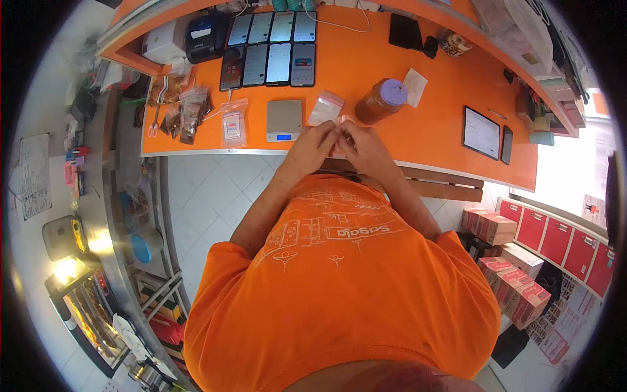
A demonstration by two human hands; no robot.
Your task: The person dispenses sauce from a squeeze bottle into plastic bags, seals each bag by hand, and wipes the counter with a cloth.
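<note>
My left hand (315, 145) and my right hand (364, 147) meet at the front edge of the orange table, fingertips pinched together. Between them shows a bit of a small clear plastic bag with a reddish edge (341, 120); the fingers hide most of it. Just beyond my left hand lies a flat clear zip bag (326, 108) with a red strip. To the left of that hand is a kitchen scale (284, 117) with a lit blue display. Beyond my right hand stands a jar of brown contents (372, 108) with a purple lid (393, 92).
Several phones (279, 63) lie in two rows at the back. A labelled zip bag (233, 127), brown packets (193, 112) and scissors (153, 127) are on the left. A paper slip (415, 87), a tablet (481, 132) and another phone (507, 144) are on the right.
</note>
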